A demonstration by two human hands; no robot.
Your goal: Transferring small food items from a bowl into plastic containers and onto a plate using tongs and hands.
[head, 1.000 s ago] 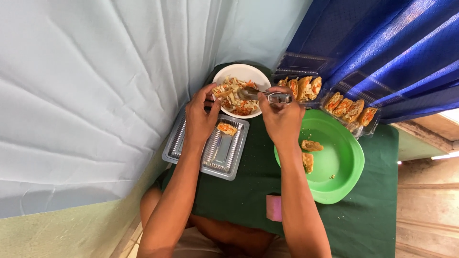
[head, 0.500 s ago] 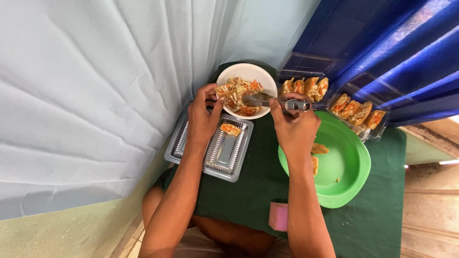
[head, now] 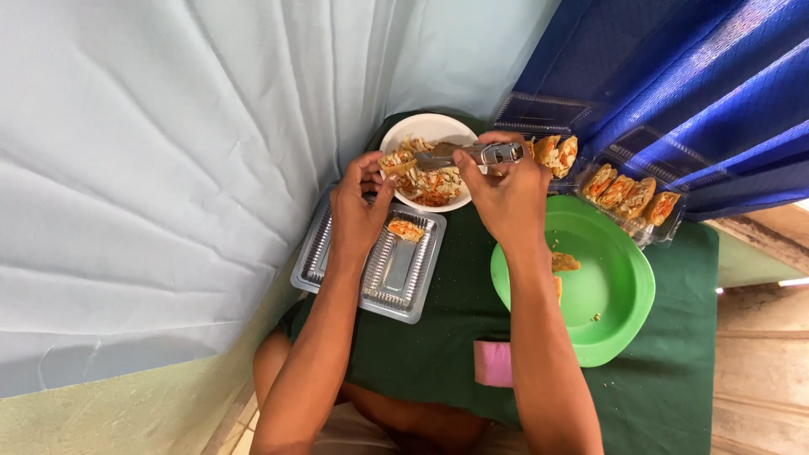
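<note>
Step in hand: shredded salad is being gathered with metal tongs (head: 472,154) from the white bowl (head: 421,129); filling of a pastry piece appears to be under way.
Right hand (head: 504,195): fingers are clenched around the tongs' handle, the tips reaching leftward into the salad (head: 425,181).
Left hand (head: 358,206): a small pastry piece (head: 396,163) is pinched at the bowl's rim, just left of the tong tips; how firmly it is gripped cannot be told at this size.
Below the left fingers: a clear plastic tray (head: 337,278) with one filled piece (head: 406,229) in it.
Right of the right fingers: a green bowl (head: 624,286) with pieces, and packed trays (head: 636,198) beyond.
Bench (head: 438,345): covered in green cloth.
Next move calls for: a small pinch of salad carried steadily to the held piece, without spilling.
</note>
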